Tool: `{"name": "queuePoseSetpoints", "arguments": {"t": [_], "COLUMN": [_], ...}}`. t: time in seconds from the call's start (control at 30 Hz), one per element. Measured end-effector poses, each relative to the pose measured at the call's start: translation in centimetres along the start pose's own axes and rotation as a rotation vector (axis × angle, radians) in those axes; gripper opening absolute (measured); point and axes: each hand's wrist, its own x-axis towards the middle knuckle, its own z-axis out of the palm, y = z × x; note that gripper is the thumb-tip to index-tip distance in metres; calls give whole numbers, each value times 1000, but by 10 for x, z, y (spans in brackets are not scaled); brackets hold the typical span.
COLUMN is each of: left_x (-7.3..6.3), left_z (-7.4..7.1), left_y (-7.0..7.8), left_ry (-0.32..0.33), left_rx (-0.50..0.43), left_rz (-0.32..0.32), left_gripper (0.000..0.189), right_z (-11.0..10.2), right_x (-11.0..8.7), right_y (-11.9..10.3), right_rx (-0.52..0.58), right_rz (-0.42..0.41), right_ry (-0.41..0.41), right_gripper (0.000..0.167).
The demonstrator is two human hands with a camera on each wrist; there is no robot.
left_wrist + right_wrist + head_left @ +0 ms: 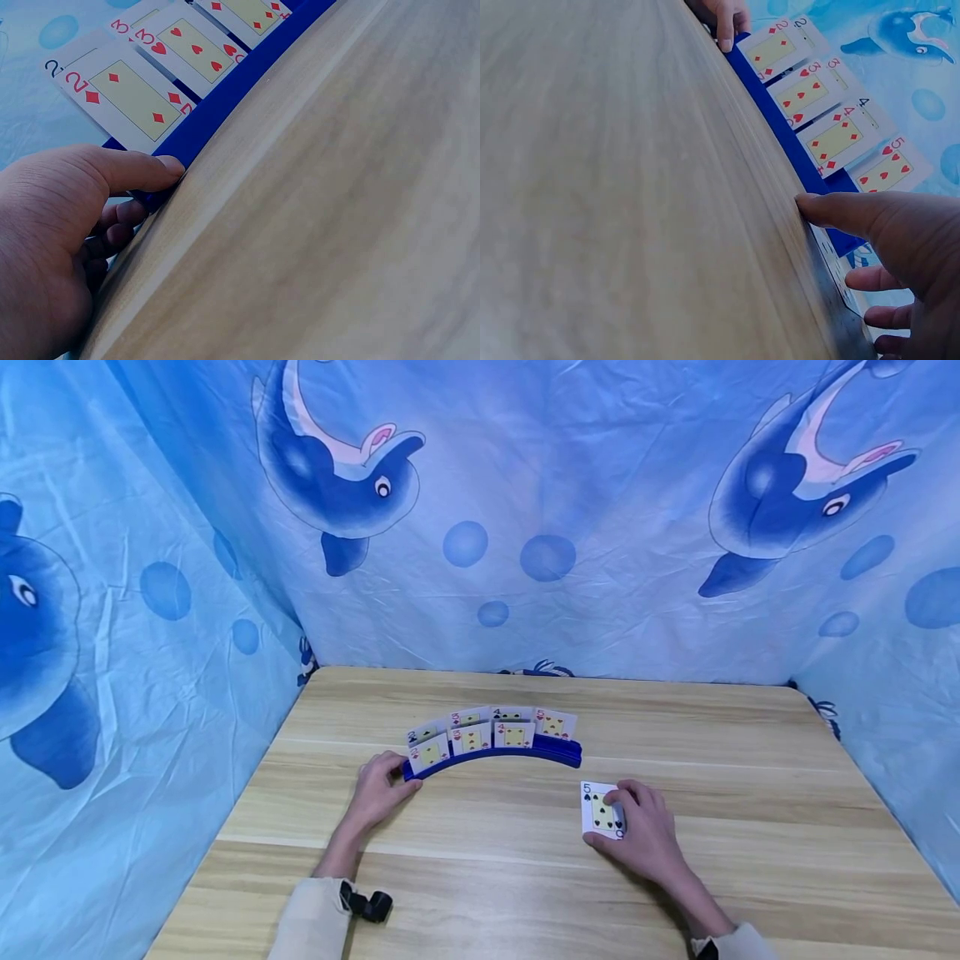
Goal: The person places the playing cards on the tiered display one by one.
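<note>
A curved blue card holder (pixel 557 750) stands on the table with two rows of playing cards in it. The front row has the two of diamonds (pixel 127 97), the three of hearts (pixel 471 741) and a red four (pixel 513 736). Behind them stand several more, with the five of hearts (pixel 885 166) at the right end. My left hand (pixel 380 789) grips the holder's left end, thumb on its front. To the right, in front of the holder, my right hand (pixel 647 837) holds the five of spades (pixel 600 814) face up between thumb and fingers, low over the tabletop.
The wooden table (pixel 480 893) runs back to a blue curtain (pixel 630 468) printed with dolphins. More curtain hangs on both sides. A black strap with a small device (pixel 369 903) is on my left wrist. Dark cord ends (pixel 546 669) lie along the back edge.
</note>
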Motion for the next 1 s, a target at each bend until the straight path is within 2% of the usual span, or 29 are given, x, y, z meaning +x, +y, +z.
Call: {"name": "queuePoseSetpoints", "arguments": {"t": [0.23,0.43,0.63,0.87,1.0], "left_x": [1,2,2,1,0], "left_z": [-1,-1,-1,-2,-2], "left_y": [-1,0,1,3,2], "left_ry": [5,4,-4,-2,-2], "left_rx": [4,0,6,11,13], "left_rz": [-3,-3,0,3,-1], "left_gripper": [36,37,37,37,37], "right_z": [-4,-10,-15,-16,-16], "right_x": [5,15,17,14,13], "right_y": [-6,-13,-19,-28,-31], "right_rx": [-55,-90,-80,-119,-165], "right_rz": [1,42,65,36,29], "right_ry": [-21,-90,-131,-57,-25], "right_gripper": [58,58,73,106,109]}}
